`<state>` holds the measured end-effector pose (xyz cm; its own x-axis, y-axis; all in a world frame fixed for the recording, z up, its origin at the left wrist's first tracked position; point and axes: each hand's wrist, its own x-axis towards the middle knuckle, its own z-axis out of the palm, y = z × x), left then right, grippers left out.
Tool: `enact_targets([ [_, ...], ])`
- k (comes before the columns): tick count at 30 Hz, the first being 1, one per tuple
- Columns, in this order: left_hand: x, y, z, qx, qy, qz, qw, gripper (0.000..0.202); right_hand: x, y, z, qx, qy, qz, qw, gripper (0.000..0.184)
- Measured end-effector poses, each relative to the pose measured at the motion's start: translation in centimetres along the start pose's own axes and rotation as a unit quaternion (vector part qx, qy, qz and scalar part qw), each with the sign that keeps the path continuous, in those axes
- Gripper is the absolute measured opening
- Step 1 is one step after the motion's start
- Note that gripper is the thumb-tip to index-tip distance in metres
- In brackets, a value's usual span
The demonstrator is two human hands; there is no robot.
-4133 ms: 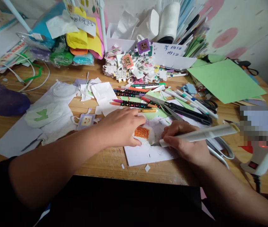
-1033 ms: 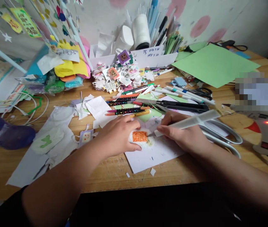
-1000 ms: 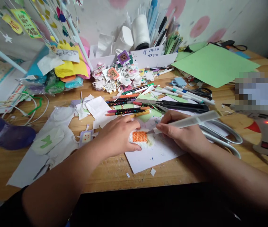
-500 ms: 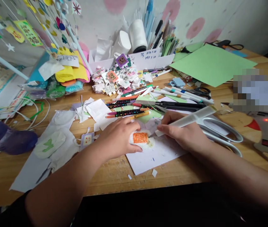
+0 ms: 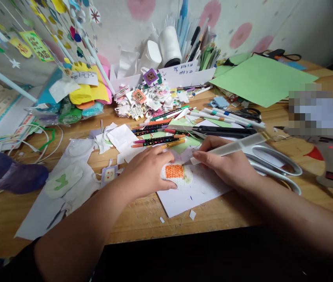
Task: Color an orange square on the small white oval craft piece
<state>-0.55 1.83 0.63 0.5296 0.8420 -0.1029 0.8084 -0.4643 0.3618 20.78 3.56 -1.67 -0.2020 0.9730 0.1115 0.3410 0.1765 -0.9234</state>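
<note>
My left hand [image 5: 150, 168] grips a small white woven-textured piece [image 5: 180, 181] between thumb and fingers. An orange rectangle [image 5: 174, 171] covers much of its face, and yellow-green smudges show at its right side. Beneath it lies a white sheet of paper [image 5: 181, 203] with a few dark marks. In my right hand [image 5: 222, 160], closed like a writing grip, is a translucent white brush pen [image 5: 233, 145]. Its barrel slants up to the right, and its thin tip is near the piece's upper right edge; I cannot tell whether they touch.
Behind my hands lie patterned pens [image 5: 157, 140], a black-handled knife [image 5: 225, 131] and paper scraps. Large grey-handled scissors [image 5: 275, 156] rest by my right wrist. A glue gun [image 5: 332, 164] stands at the right, a purple object [image 5: 13, 170] at the left, and green paper [image 5: 266, 80] farther back.
The brush pen's tip has shifted slightly up and left, toward the piece's upper edge. My left hand keeps the piece in place.
</note>
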Motion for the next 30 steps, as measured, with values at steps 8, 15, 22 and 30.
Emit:
enact_targets([
  [8, 0.01, -0.02, -0.07, -0.007, -0.004, 0.001, 1.0, 0.051, -0.05, -0.12, 0.0, 0.001, -0.005, 0.001, 1.0, 0.024],
  [15, 0.01, -0.05, -0.05, -0.008, -0.005, -0.001, 1.0, 0.05, -0.1, 0.12, -0.23, 0.016, -0.02, 0.019, 0.999, 0.025],
  [22, 0.08, -0.23, 0.21, -0.006, 0.005, -0.003, 1.0, 0.051, -0.14, 0.0, -0.26, -0.002, -0.003, 0.024, 1.0, 0.023],
  [30, 0.04, -0.03, 0.0, -0.006, 0.004, -0.002, 1.0, 0.049, -0.08, 0.28, -0.29, 0.006, 0.003, 0.037, 0.999, 0.023],
])
